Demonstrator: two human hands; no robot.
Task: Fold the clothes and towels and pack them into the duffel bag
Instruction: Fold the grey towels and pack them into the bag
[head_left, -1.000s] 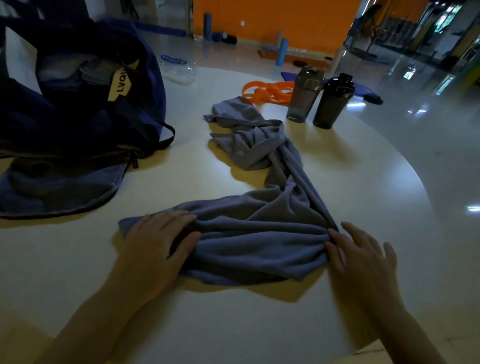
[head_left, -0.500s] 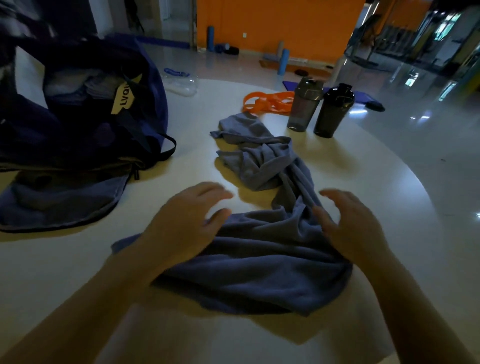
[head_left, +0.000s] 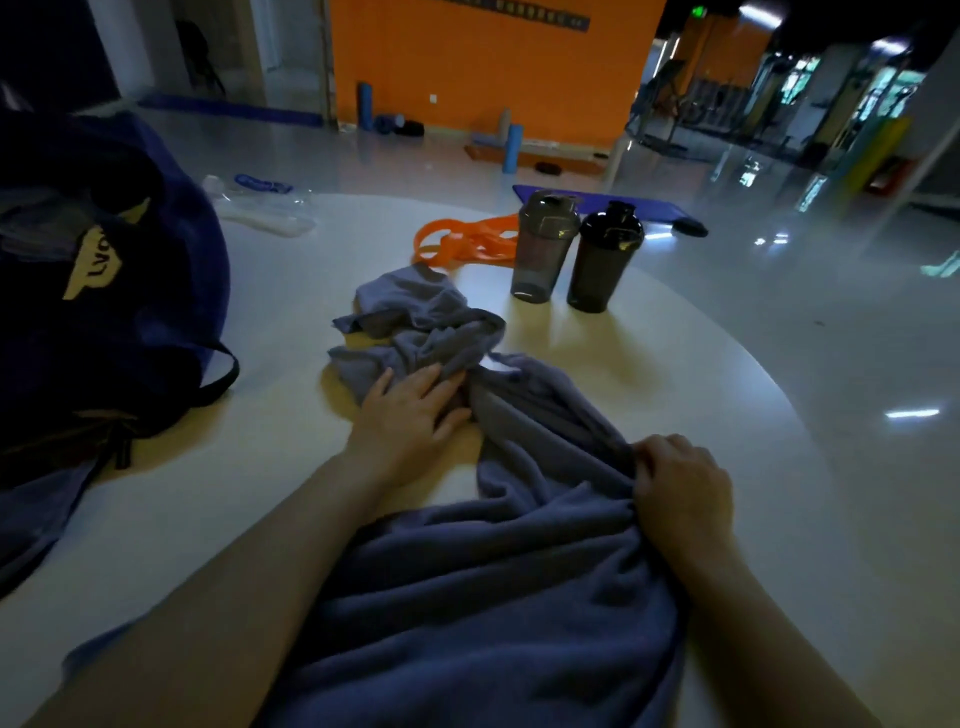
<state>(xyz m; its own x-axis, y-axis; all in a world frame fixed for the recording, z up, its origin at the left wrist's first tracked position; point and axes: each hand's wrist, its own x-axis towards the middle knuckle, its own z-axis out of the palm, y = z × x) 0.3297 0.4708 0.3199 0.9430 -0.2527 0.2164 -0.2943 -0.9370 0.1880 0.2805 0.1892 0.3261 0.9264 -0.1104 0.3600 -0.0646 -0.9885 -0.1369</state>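
Note:
A long grey-blue towel (head_left: 519, 545) lies crumpled across the round white table (head_left: 675, 395), running from the near edge toward the bottles. My left hand (head_left: 408, 410) reaches forward and lies on the bunched middle of the towel, fingers spread and fairly straight. My right hand (head_left: 680, 488) grips a fold at the towel's right edge, with curled fingers. The dark blue duffel bag (head_left: 104, 291) stands open at the left, a tan tag hanging on it.
Two dark shaker bottles (head_left: 545, 249) (head_left: 602, 260) stand upright behind the towel, with orange bands (head_left: 462, 244) beside them. A clear plastic item (head_left: 265, 213) lies at the far edge. Another grey-blue cloth (head_left: 36, 519) lies under the bag at the left.
My left hand has moved forward onto the bunched middle of the towel. My right hand has closed on the right edge. The near part of the towel now lies closer to me.

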